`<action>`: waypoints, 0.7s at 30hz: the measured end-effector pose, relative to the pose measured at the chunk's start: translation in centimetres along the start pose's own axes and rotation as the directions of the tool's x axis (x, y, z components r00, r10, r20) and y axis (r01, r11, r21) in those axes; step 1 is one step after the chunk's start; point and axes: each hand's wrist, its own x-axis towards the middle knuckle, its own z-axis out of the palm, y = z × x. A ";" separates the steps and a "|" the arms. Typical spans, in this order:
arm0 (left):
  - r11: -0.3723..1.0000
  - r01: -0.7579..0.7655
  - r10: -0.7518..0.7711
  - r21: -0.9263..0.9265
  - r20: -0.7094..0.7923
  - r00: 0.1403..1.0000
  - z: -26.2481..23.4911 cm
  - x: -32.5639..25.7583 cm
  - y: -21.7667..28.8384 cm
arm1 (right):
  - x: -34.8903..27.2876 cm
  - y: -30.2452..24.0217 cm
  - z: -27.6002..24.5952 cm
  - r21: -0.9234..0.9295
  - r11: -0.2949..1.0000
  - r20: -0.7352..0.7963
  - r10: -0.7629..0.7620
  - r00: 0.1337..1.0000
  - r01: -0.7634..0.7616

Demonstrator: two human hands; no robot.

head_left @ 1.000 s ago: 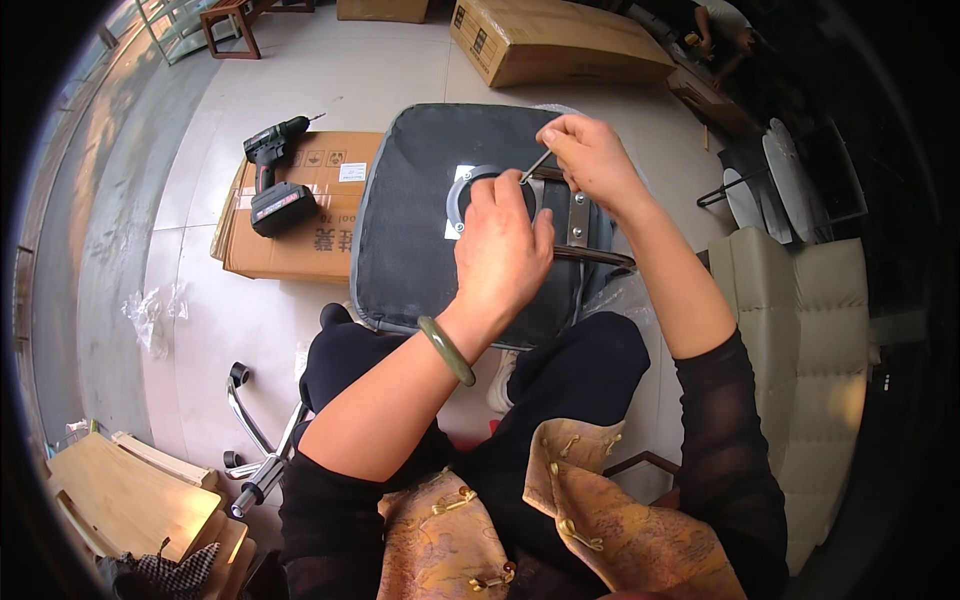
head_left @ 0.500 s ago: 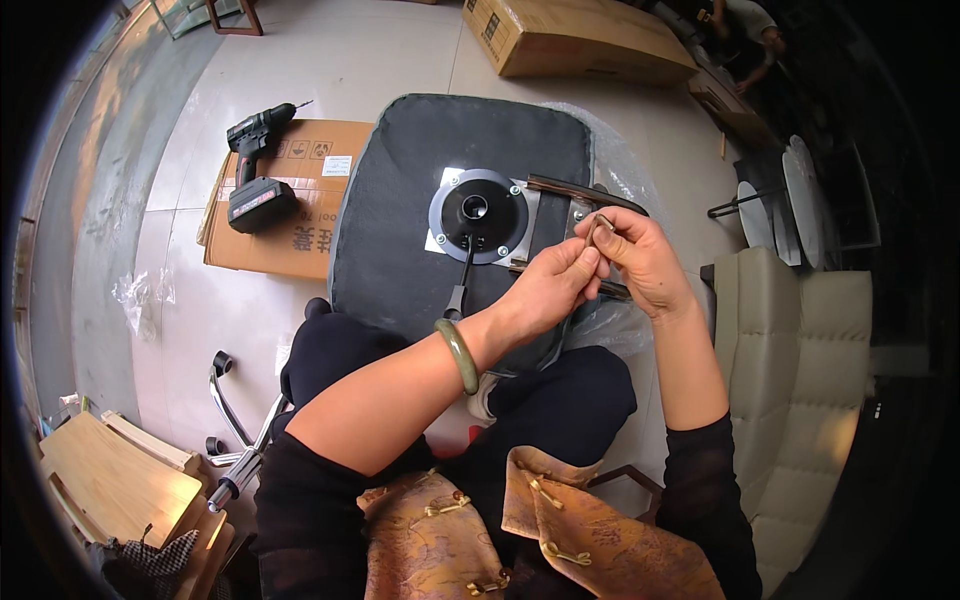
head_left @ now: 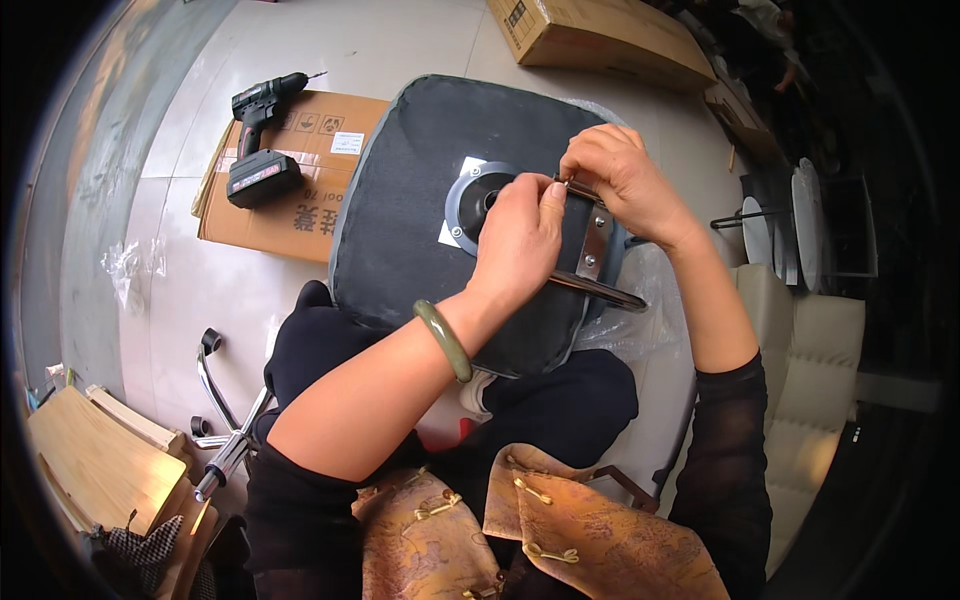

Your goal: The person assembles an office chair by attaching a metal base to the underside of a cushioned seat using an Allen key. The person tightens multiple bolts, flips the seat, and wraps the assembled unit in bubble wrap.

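Hands: left hand (head_left: 522, 232) and right hand (head_left: 618, 180) were closed on a thin metal tool (head_left: 572, 186) | Place: dark padded chair seat (head_left: 400, 230) was laid upside down on the lap | Done: round metal plate (head_left: 470, 195) was seen fixed | Left: flat metal bracket (head_left: 595, 245) seemed unfinished

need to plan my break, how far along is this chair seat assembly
Done: a round metal plate sits on the upturned seat base. In hand: the left hand and right hand meet at a small part by the metal bracket. Left: the chrome chair legs lie unattached on the floor.
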 end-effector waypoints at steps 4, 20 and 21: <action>0.799 0.421 -0.282 -0.431 0.350 0.893 -0.1 0.1 0.9 | 1.3 -1.3 1.0 0.074 0.993 -0.129 -0.079 0.988 0.089; 0.961 0.194 -0.219 0.199 0.111 0.969 0.9 -2.8 0.5 | 1.2 -1.5 1.2 0.420 0.675 0.363 0.488 0.794 -0.607; 0.954 0.182 -0.213 0.239 0.113 0.970 0.9 -3.5 0.7 | 1.8 -0.8 1.5 0.302 0.730 0.320 0.528 0.787 -0.613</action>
